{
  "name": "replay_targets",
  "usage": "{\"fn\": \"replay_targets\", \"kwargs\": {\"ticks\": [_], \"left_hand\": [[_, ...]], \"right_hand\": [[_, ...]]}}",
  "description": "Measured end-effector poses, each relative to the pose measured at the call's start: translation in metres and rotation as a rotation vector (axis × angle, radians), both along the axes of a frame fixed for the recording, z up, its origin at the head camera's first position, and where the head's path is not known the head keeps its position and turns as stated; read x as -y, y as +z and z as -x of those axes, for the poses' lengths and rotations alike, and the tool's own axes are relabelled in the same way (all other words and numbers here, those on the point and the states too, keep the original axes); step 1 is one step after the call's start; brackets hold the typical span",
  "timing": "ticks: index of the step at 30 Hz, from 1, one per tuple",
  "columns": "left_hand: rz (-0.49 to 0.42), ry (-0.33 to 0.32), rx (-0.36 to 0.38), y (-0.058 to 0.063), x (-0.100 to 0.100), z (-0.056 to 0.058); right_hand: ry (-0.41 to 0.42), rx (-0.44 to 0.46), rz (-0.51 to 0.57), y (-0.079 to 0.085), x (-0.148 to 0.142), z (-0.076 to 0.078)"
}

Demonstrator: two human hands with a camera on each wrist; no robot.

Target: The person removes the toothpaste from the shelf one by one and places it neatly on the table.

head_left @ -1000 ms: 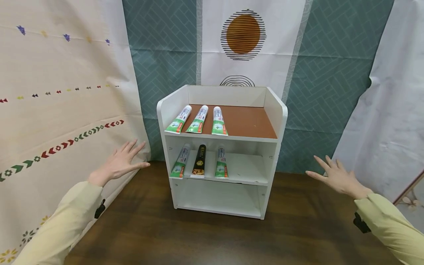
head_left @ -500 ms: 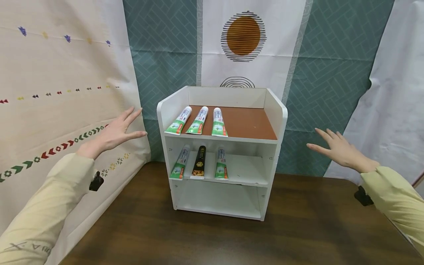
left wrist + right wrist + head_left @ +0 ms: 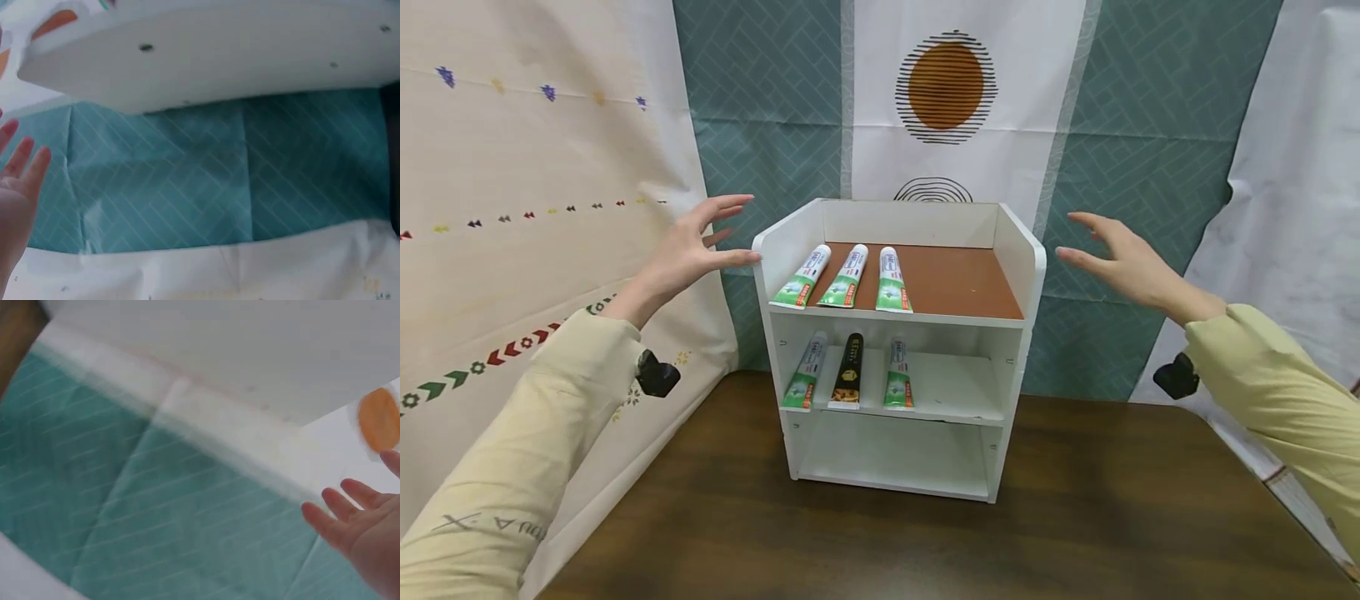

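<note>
A white three-level shelf (image 3: pixel 887 489) stands on the dark wooden table. My left hand (image 3: pixel 688 246) is raised at its upper left side, thumb tip right at the side panel's edge, fingers spread and holding nothing. On the other side my right hand (image 3: pixel 1123 258) hovers a little apart from the right panel, thumb and fingers parted. Three green-and-white toothpaste tubes lie on the brown top, among them a middle tube (image 3: pixel 844 277). On the level below lie a black toothpaste tube (image 3: pixel 848 371) and a green-and-white tube (image 3: pixel 898 375) on its right, with another on its left.
The dark wooden table (image 3: pixel 865 550) extends in front of the shelf. Behind hangs a teal and white cloth (image 3: pixel 760 150); a cream patterned cloth (image 3: pixel 550 150) hangs at the left and a white one (image 3: pixel 1292 217) at the right. The bottom shelf level holds nothing visible.
Both hands have risen and moved inward toward the shelf's upper sides, from wide apart with fingers spread. The toothpaste tubes and shelf have stayed in place.
</note>
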State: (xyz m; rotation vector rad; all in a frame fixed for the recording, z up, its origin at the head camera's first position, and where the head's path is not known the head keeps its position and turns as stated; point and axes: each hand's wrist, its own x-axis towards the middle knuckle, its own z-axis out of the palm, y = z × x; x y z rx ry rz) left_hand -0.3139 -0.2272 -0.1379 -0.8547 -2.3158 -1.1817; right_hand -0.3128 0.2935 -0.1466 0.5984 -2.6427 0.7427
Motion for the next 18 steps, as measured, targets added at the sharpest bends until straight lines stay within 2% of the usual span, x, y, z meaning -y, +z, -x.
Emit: {"fn": "replay_targets", "kwargs": {"ticks": [2,5,9,13,15,18], "left_hand": [[-0.021,-0.045,0.014,0.004,-0.006,0.0],[-0.055,-0.1,0.031,0.004,-0.008,0.008],[-0.092,-0.138,0.057,-0.002,-0.006,0.021],[-0.105,-0.152,0.073,-0.009,-0.004,0.028],[-0.101,-0.139,0.077,-0.011,-0.005,0.025],[-0.088,-0.112,0.079,-0.01,-0.008,0.015]], "right_hand": [[0.027,-0.033,0.032,0.01,0.012,-0.001],[0.073,-0.069,0.087,0.023,0.03,-0.002],[0.13,-0.093,0.118,0.034,0.055,0.0],[0.182,-0.104,0.095,0.04,0.08,0.004],[0.211,-0.109,0.081,0.042,0.091,0.006],[0.252,-0.124,0.054,0.043,0.105,0.011]]}}
